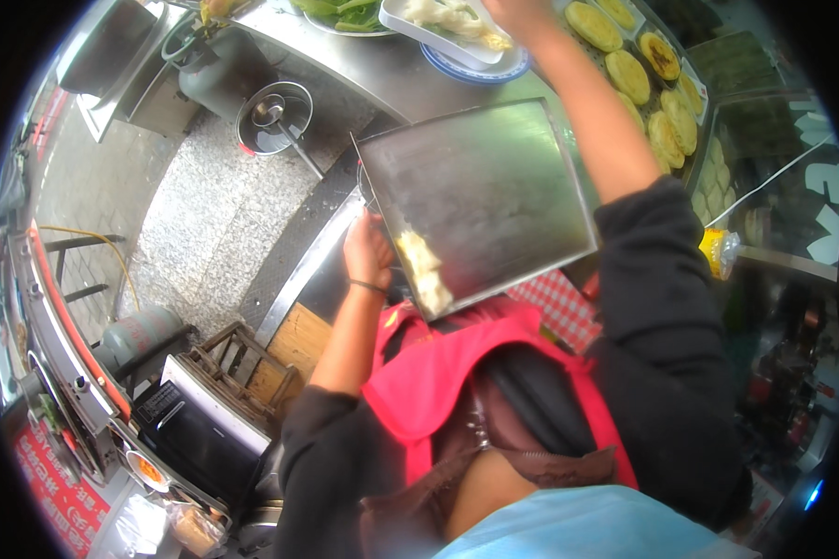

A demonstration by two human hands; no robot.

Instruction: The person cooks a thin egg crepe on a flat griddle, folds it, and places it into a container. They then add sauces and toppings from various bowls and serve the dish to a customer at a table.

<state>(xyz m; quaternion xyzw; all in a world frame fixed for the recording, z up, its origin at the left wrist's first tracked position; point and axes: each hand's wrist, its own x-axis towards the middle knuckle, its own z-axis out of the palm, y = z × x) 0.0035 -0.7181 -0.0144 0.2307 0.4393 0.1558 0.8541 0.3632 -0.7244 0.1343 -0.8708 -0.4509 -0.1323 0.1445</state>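
My left hand (368, 246) is curled beside the left edge of a square metal griddle or tray (489, 195); what its fingers hold is hard to make out. A strip of pale yellow food (423, 269) lies along the griddle's left side. My right arm reaches across to the far side, where my right hand (521, 17), cut off by the picture's edge, is at a white tray (433, 35) of pale food. That tray rests over blue-rimmed plates (475, 75). Its fingers are out of sight.
Round flatbreads (629, 77) stand on a rack at the upper right. A bowl of green leaves (342, 15) is on the steel counter (307, 43). To the left are a pot with a ladle (273, 119), gas cylinders (140, 335), a wooden crate (238, 356) and a red checked cloth (559, 307).
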